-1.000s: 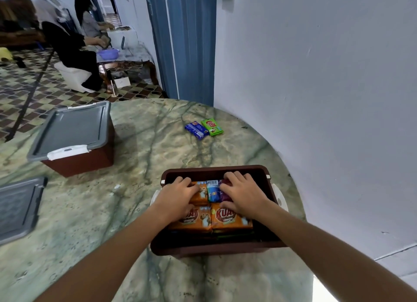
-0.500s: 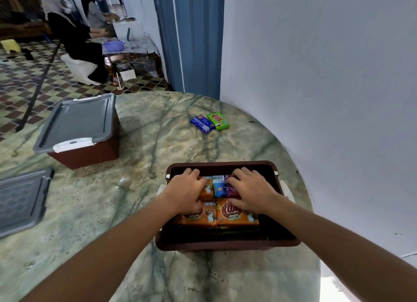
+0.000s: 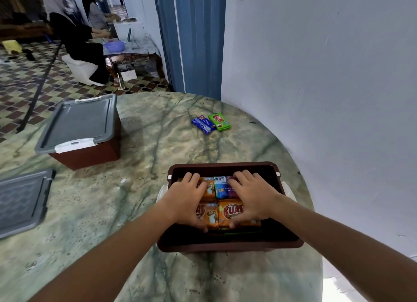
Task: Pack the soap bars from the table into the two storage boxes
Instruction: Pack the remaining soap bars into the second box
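Head view: I look down on a round marble table (image 3: 140, 188) with an open brown storage box (image 3: 230, 245) close in front of me.
Left hand (image 3: 187, 200): laid flat on the orange soap bars (image 3: 211, 213) on the left side of the box, fingers spread, thumb down at the near edge of the stack; it presses, it does not grasp.
Right hand (image 3: 252, 197): the same on the right, palm over an orange bar and a blue-and-maroon bar (image 3: 222, 190), thumb at the near edge; nothing pinched that I can see.
Risk, stack: I judge the bars sit high and tight against the far wall; uneven pressure could tip one up or slide the top layer into the dark gap at the near side.
Risk, box: a hard push on one side could skate the box across the smooth table.
Risk, remainder: a blue bar (image 3: 203, 124) and a green bar (image 3: 220, 121) lie side by side, well apart from the box, near the wall (image 3: 327, 87); they could be overlooked.
Soap appearance: flat wrapped packets, glossy printed film, likely slippery against one another.
Second box (image 3: 85, 152): on the left, grey lid (image 3: 79, 123) fitted.
Loose lid (image 3: 20, 202): flat on the table at the left edge.
Progress: my estimate is nearly done, two bars outstanding.
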`<state>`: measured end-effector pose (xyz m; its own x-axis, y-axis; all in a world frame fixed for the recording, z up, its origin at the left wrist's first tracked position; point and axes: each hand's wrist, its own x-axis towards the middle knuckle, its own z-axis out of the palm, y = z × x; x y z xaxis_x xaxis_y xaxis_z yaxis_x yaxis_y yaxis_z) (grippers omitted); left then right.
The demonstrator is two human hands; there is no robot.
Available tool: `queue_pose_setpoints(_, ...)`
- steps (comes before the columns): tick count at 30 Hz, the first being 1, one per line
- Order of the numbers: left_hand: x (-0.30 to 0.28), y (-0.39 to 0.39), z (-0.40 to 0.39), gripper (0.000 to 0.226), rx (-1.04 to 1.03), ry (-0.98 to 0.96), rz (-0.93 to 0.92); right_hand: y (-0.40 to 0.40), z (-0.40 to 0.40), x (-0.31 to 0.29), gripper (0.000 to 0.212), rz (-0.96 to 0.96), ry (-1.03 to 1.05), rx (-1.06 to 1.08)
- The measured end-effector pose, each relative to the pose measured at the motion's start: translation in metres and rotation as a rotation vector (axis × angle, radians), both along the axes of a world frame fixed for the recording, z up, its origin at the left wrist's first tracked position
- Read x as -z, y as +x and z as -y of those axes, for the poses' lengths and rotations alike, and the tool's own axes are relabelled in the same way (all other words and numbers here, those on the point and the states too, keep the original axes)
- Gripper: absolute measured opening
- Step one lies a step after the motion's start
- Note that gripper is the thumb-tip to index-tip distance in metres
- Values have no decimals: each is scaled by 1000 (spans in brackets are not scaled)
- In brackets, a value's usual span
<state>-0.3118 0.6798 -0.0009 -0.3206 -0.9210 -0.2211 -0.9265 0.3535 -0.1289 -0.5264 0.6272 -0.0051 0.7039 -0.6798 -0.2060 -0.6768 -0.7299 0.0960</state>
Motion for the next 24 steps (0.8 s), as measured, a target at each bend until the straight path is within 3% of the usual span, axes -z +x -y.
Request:
queue_pose_setpoints(6, 6, -4, -2, 107, -22, -31, 9, -1, -8, 2, 121, -40, 2, 7)
queue_pose_setpoints(11, 14, -18, -13, 130, -51, -4, 154, 7, -24, 9, 137, -237, -59, 19)
queue_pose_setpoints(16, 22, -25, -15, 111, -81, -44, 176, 25, -30, 17, 112, -148, -140, 83)
queue_pose_setpoints(21, 22, -23, -17, 111, -93, -38, 165, 4, -22, 14, 133, -222, -26, 28)
queue_pose_setpoints(24, 23, -23, -16, 111, -95, -29, 158, -3, -19, 11, 129, -227, -36, -7)
